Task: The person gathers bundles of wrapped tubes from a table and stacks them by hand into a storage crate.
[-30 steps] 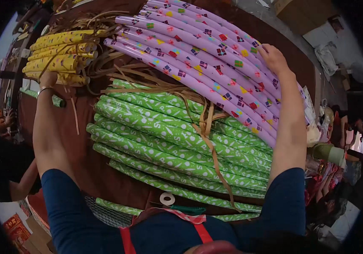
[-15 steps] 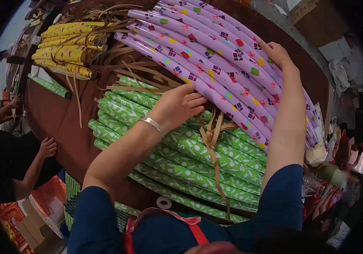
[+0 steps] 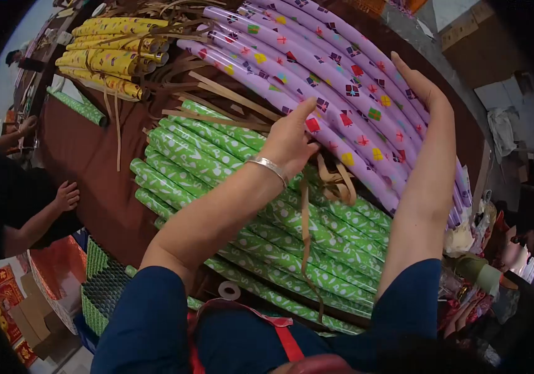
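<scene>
The purple rolls [image 3: 348, 90] look smooth and glossy, long tubes of shiny lilac wrapping paper printed with little gift boxes in red, green, yellow and dark purple. They lie side by side in a thick slanting heap across the far part of the table [image 3: 101, 187], and their open round ends show toward the yellow rolls. Through this lens they seem to bow.

The left hand [image 3: 290, 134] is at the near edge of that heap, thumb and fingers parted around the side of the closest tube; a shiny metal bracelet [image 3: 268, 167] circles the wrist. The right hand [image 3: 419, 87] is open against the far side, so the two hands are well apart with the heap between them.

Below lie the green rolls [image 3: 182, 143], slick too, with white shapes and letters all over. Flat tan strips [image 3: 118, 131], ribbon-like and curling, trail over the green ones and hang in a tangle by the yellow rolls [image 3: 111, 59], a shorter bundle with a small print. A white ring of tape [image 3: 229, 290] sits near the wearer's apron [image 3: 288, 340]. On the left, another person's hand [image 3: 66, 196] is at the table edge.
</scene>
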### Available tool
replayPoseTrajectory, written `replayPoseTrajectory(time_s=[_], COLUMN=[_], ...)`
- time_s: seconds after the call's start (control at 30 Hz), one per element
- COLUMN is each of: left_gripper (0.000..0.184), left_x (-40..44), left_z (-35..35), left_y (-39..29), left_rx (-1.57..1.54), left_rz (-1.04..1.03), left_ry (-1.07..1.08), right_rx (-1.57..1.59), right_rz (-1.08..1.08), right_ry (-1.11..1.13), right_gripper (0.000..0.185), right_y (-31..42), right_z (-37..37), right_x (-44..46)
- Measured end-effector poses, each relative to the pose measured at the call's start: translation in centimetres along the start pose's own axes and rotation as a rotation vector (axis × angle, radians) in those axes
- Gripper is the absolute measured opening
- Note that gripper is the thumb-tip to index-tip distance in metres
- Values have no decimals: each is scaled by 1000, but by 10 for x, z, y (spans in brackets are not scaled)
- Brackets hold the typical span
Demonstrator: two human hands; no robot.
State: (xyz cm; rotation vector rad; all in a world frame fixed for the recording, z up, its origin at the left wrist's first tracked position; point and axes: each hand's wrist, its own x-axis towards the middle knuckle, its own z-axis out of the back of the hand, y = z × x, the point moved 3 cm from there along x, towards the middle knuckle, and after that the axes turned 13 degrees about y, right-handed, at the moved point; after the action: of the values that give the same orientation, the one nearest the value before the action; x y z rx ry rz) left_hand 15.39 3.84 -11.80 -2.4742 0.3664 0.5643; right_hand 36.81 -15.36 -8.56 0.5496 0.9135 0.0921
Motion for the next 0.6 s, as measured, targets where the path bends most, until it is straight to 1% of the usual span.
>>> replayPoseTrajectory(time_s=[0.07,0.1,0.17,0.2,0.27,0.3,0.33,0.4,0.43,0.47,0.53,0.57,0.6], left_gripper=[44,46,47,47,47,51,51,55,58,58,58,58,58], left_x=[8,12,9,7,4,5,5,4,-4,-8,-16,-19,-18], left_z=[1,3,-17,-27,-39,-39,-37,-37,-41,-42,-43,-43,-41], left_y=[4,9,10,12,10,13,18,27,29,30,35,34,36], left_rx=[-113,-166,-234,-238,-278,-291,-301,-328,-338,-346,-401,-414,-430], left_rz=[-22,18,-18,-37,-65,-44,-47,-70,-46,-55,-14,-38,-55], left_ry=[117,47,131,168,235,229,228,322,285,291,301,332,337], right_rx=[66,60,77,33,-157,-55,-140,-309,-287,-265,-306,-343,-306], right_rz=[-7,-11,51,78,59,177,191,199,194,188,210,220,336], right_ry=[16,16,-1,47,-16,46,18,-82,-45,-9,-60,-87,-126], right_gripper=[83,83,72,69,66,63,62,61,60,60,59,59,57], right_y=[4,6,14,8,19,24,33,43,47,51,50,50,51], right_z=[-7,-12,-18,-16,-23,-38,-49,-58,-63,-68,-76,-80,-85], right_x=[-7,-12,-18,-9,-26,-38,-50,-64,-70,-77,-82,-84,-92])
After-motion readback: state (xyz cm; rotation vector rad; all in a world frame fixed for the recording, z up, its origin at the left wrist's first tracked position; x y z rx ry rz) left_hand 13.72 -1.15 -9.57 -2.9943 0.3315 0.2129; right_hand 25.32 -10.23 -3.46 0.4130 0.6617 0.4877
